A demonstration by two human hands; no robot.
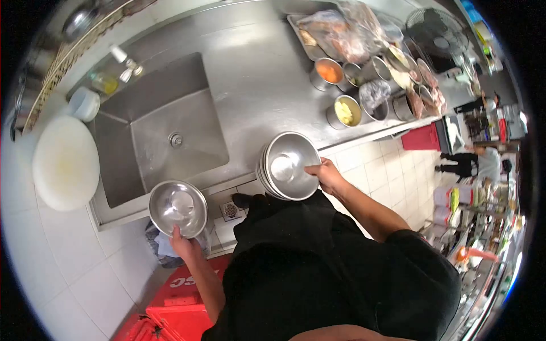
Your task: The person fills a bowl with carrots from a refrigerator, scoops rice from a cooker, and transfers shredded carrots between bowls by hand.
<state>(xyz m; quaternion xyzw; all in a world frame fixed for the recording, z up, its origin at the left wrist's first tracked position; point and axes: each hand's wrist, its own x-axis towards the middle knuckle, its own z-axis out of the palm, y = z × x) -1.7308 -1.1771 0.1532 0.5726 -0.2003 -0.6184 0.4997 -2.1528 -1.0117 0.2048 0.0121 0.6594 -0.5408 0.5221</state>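
At lower left, the left hand grips 1 steel bowl by its rim; at centre, the right hand clasps a stack of bowls beside the sink.

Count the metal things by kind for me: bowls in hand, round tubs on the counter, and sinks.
Single steel bowl, left hand: 1
Stack of steel bowls, right hand: 1
Round tubs on counter, roughly: 6
Sink: 1
Total: about 9
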